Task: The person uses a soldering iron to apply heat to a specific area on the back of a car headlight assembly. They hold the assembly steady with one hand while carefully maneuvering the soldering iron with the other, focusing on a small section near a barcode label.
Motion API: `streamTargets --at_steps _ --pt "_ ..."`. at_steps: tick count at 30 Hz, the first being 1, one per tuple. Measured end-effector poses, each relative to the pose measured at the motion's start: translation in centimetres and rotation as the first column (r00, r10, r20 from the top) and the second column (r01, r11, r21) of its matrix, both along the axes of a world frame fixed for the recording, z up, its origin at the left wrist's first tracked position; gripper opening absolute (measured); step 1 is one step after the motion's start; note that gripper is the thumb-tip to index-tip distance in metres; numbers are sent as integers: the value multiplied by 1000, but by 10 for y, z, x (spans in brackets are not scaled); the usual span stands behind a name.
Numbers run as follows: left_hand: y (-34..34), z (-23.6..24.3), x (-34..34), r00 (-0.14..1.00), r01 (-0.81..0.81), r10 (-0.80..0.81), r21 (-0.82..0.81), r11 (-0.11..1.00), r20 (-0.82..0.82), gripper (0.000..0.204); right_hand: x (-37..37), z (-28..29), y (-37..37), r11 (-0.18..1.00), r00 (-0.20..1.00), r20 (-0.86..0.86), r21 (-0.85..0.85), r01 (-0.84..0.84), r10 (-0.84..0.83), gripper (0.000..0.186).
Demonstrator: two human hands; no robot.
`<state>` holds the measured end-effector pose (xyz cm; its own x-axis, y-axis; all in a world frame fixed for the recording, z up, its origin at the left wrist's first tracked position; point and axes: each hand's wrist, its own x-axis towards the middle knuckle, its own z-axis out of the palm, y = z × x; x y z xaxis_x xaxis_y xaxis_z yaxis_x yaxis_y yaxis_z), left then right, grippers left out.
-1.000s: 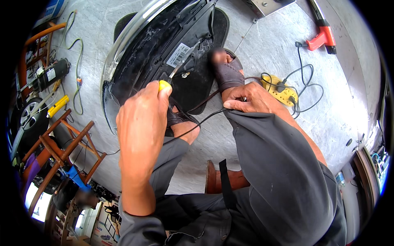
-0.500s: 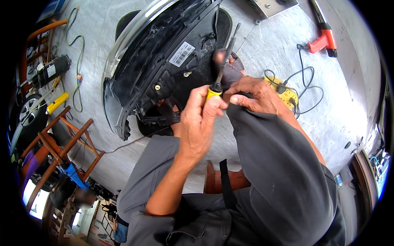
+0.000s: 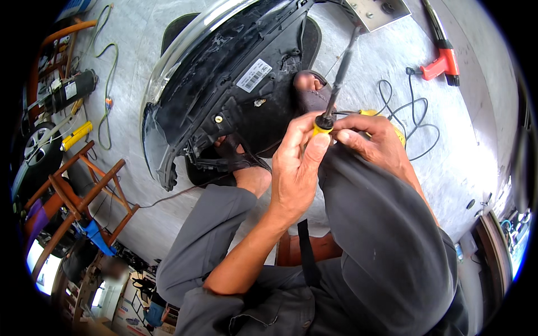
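Note:
My left hand (image 3: 300, 162) is closed around the yellow handle of a soldering iron (image 3: 340, 78). Its dark metal barrel points up and away, toward the metal box. My right hand (image 3: 372, 137) is beside the handle, above my right knee, with thumb and fingers drawn together. Whatever lies between those fingertips is too small or hidden to make out. Beyond my hands, a car headlight assembly (image 3: 224, 95) leans across my feet. It has a black housing with a white label and a clear lens along its left edge.
A yellow power strip (image 3: 400, 136) with black cords lies partly behind my right hand. Farther right is a red heat gun (image 3: 443, 64). A metal box (image 3: 381, 14) stands at the far edge. Wooden-framed chairs (image 3: 84, 185) and a wheel (image 3: 39, 148) are on the left.
Both hands have shifted right, and my left hand has brought the soldering iron closer to the right one. My right fingers have moved up beside the handle, and the power strip is more covered.

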<state>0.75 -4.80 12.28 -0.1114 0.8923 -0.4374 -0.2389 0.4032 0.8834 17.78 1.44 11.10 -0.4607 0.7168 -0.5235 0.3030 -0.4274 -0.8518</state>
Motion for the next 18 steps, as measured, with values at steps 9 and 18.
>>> streamTargets --at_steps 9,18 --pt "43 11 42 740 -213 219 -87 973 636 33 24 44 2 967 986 -167 -247 -55 14 29" --pt "41 3 46 666 -190 250 -164 968 702 38 20 17 -14 936 964 -41 -254 243 -261 61"
